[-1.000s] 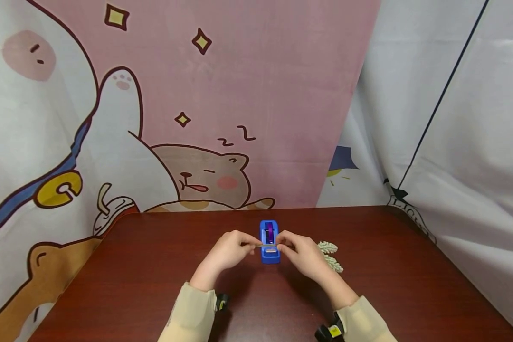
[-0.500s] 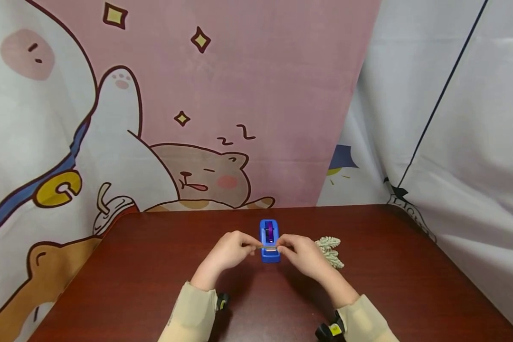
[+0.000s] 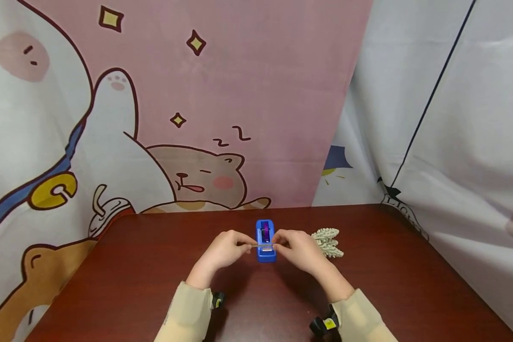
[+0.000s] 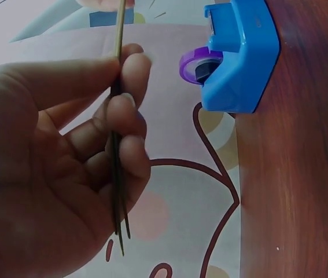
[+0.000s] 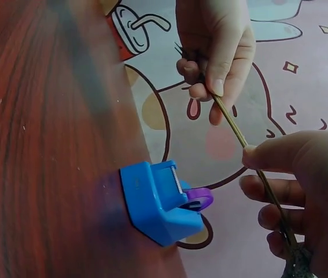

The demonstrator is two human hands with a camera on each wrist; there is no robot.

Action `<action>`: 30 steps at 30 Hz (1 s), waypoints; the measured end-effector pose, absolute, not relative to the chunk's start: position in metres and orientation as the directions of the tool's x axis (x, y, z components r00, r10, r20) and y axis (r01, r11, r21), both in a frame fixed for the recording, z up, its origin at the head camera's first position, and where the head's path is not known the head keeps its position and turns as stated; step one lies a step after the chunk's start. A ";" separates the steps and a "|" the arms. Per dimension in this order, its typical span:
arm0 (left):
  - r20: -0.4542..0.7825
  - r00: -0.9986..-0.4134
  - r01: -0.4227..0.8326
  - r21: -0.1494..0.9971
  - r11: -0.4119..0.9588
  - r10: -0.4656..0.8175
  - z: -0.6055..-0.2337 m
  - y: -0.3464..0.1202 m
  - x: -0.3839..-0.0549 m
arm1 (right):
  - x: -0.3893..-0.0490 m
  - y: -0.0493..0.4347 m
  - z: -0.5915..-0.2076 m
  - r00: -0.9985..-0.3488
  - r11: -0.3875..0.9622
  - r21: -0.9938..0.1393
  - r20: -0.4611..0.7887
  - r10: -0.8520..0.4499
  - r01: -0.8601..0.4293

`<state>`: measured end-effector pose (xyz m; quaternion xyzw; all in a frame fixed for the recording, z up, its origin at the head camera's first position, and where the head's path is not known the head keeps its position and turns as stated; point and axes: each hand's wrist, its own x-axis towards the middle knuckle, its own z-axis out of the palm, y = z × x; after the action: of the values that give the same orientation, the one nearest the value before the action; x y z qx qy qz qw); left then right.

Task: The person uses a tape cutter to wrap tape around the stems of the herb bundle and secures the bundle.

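My left hand [image 3: 224, 249] and right hand [image 3: 301, 249] pinch a small bunch of thin wheat stalks [image 5: 230, 119], held level between them above a blue tape dispenser [image 3: 266, 257]. Pale green ears [image 3: 330, 243] stick out beyond the right hand, partly hidden behind it in the head view. Several bare stem ends [image 4: 121, 231] hang past the left hand's curled fingers in the left wrist view. A purple roll [image 5: 199, 198] sits in the dispenser, behind its toothed cutting edge. Neither hand touches the dispenser.
The dark red-brown table [image 3: 132, 280] carries the dispenser near its far edge. A cartoon-printed cloth [image 3: 261, 95] hangs behind it, and a white cloth [image 3: 453, 142] on the right.
The ears beyond the right hand have turned and shifted away from the person, closer together. Both hands keep their pinch on the stalks. The head view has shifted slightly.
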<state>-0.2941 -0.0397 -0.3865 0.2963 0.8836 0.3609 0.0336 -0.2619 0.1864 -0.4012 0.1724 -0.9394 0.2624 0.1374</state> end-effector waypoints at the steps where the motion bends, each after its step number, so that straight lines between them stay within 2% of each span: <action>1: 0.155 -0.821 0.503 0.652 0.567 0.550 -0.386 -0.040 -0.294 | -0.261 0.187 -0.400 -0.901 0.802 -0.442 0.344 -0.263 -0.403; 6: 0.162 -0.807 0.533 0.617 0.580 0.568 -0.386 -0.042 -0.292 | -0.258 0.194 -0.390 -0.886 0.799 -0.408 0.339 -0.317 -0.442; 12: 0.168 -0.762 0.594 0.568 0.571 0.625 -0.383 -0.051 -0.290 | -0.254 0.201 -0.385 -0.863 0.808 -0.339 0.343 -0.372 -0.482; 23: 0.250 -0.648 0.753 0.347 0.558 0.719 -0.387 -0.067 -0.284 | -0.248 0.210 -0.389 -0.840 0.823 -0.228 0.308 -0.446 -0.521; 30: 0.251 -0.645 0.761 0.291 0.580 0.721 -0.399 -0.061 -0.280 | -0.243 0.215 -0.393 -0.849 0.828 -0.227 0.278 -0.449 -0.512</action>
<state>-0.2802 -0.0615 -0.3992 0.4178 0.8872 0.1886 -0.0527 -0.2428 0.2145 -0.3934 0.2527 -0.9501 0.1481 0.1069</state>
